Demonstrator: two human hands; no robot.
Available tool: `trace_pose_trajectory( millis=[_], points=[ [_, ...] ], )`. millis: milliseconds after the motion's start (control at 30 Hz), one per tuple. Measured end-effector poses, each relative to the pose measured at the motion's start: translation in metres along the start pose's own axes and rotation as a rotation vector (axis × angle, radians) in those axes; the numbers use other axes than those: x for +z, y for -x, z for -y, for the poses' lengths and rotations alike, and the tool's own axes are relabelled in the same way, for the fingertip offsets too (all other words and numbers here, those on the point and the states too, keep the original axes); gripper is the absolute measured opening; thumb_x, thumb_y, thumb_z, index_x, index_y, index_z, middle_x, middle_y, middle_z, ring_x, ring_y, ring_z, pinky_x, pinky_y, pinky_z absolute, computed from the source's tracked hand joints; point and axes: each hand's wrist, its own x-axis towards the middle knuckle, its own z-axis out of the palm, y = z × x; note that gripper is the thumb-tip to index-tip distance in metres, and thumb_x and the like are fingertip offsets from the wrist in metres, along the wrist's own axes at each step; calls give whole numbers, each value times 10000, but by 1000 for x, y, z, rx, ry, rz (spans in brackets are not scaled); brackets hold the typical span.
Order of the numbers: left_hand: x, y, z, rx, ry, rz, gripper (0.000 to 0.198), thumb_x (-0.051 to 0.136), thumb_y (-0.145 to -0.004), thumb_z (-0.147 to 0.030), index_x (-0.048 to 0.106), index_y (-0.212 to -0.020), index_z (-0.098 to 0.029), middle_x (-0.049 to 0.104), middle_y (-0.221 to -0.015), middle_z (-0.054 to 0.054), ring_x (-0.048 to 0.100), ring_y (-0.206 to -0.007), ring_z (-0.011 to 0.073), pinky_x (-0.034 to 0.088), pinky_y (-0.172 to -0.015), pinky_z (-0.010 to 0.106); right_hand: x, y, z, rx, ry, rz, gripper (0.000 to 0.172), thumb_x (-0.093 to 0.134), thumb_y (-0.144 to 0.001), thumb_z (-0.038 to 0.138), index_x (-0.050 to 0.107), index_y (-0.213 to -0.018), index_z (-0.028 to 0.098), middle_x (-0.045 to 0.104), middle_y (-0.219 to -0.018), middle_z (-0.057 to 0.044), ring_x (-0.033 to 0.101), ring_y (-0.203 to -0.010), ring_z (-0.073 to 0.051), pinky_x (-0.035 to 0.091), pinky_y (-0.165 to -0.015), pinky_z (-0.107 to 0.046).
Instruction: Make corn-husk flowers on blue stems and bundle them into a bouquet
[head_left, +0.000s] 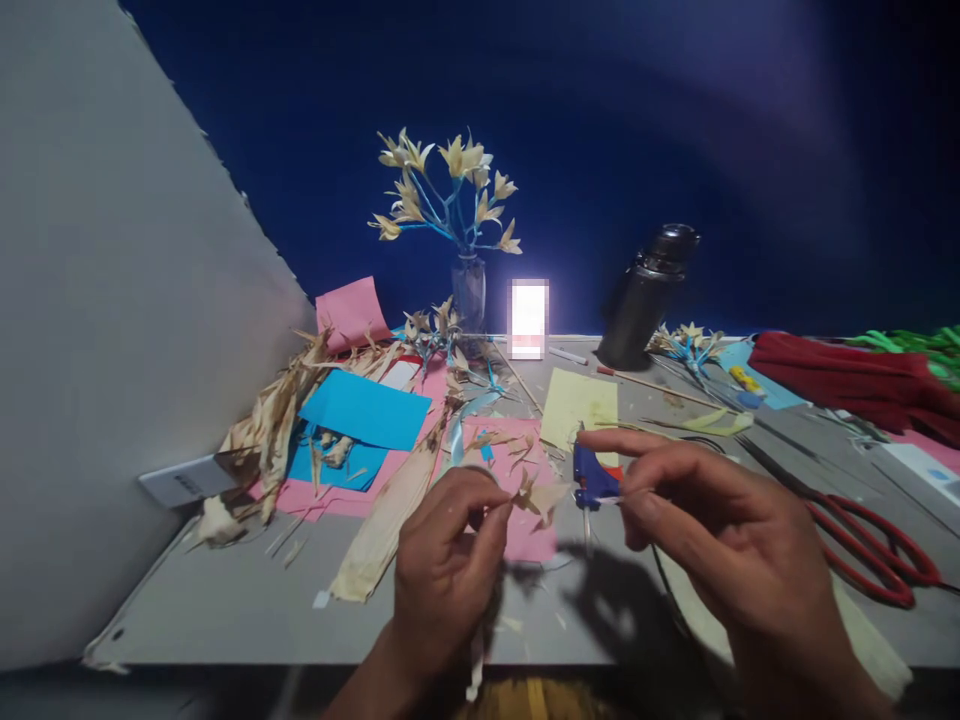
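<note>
My left hand [450, 560] is closed in a pinch on a small corn husk flower [541, 497], whose pale pointed petals face right. A narrow pale strip [475, 665] hangs below that hand. To the right, my right hand [720, 540] has its thumb pressed against a finger while its index finger reaches out to the left; a thin whitish bit shows at the pinch, too small to name. Just behind those fingertips a blue glue gun [592, 480] with an orange trigger rests on its stand. The two hands are apart.
Pink paper [529, 540], blue paper [367, 408] and dried corn husks [386, 520] cover the left. Behind stand a glass vase [469, 290] of husk flowers, a lit phone [528, 318] and a dark flask [649, 300]. Red-handled scissors [874, 550] and a dark red cloth [840, 380] lie right.
</note>
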Motion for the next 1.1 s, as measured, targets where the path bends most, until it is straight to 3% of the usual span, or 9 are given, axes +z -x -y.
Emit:
trace_pose_trajectory(
  millis=[167,300,467,667,800,900,967,1033,1100],
  points=[
    [4,5,14,-394,404,13,44,742,-772,-214,699,-764,-209,644,-768,24,564,-698,142,434,-614,251,7,0,-20,61,-164,-118,103,760,-810,331,714,-806,239,721,-1021,-88,616,-784,-199,516,-635,-288],
    [9,9,23,-621,681,68,180,783,-754,-296,666,-821,-177,625,-725,14,486,-605,96,384,-567,222,14,1,-21,151,-317,-26,133,767,-790,321,691,-767,214,721,-1093,-90,518,-594,-117,466,-533,-255],
    [13,10,20,-548,561,-3,164,793,-741,-281,676,-800,-183,627,-732,3,515,-630,108,418,-607,231,11,-1,-10,227,-452,137,136,765,-777,306,686,-742,201,711,-1181,-94,498,-538,-82,418,-513,-242],
    [13,8,8,-285,296,-52,30,739,-769,-201,712,-760,-209,656,-810,13,601,-801,158,466,-744,251,13,-7,-23,174,-365,357,133,787,-762,291,709,-700,202,734,-1050,-72,641,-997,-212,477,-833,-287],
    [14,6,10,-291,274,-79,30,743,-767,-198,713,-765,-201,649,-786,6,585,-770,141,463,-727,240,4,-3,-28,180,-465,465,147,795,-756,314,721,-707,196,709,-786,-43,635,-777,-176,477,-737,-284],
    [14,6,15,-441,401,-91,102,774,-748,-232,693,-777,-177,651,-755,9,551,-682,115,451,-651,227,-8,-2,-32,157,-506,553,261,833,-694,409,713,-648,182,736,-804,-88,650,-723,-206,478,-656,-308],
    [14,6,16,-589,571,-84,162,795,-727,-243,665,-785,-166,652,-737,7,512,-607,87,416,-576,203,-11,-5,-38,152,-350,483,256,848,-679,395,718,-632,180,758,-927,-119,676,-848,-247,490,-711,-327],
    [14,6,16,-706,730,-78,209,813,-700,-228,634,-787,-163,653,-735,0,484,-554,61,381,-526,179,-8,-7,-47,179,-242,273,198,816,-734,344,718,-661,189,756,-1034,-111,673,-951,-249,492,-741,-314],
    [15,5,15,-766,833,-70,236,823,-679,-202,621,-792,-160,656,-742,-3,485,-532,48,363,-501,163,-1,-8,-55,214,-319,121,181,794,-765,339,705,-701,195,752,-1079,-99,676,-805,-190,480,-637,-270]
  ],
)
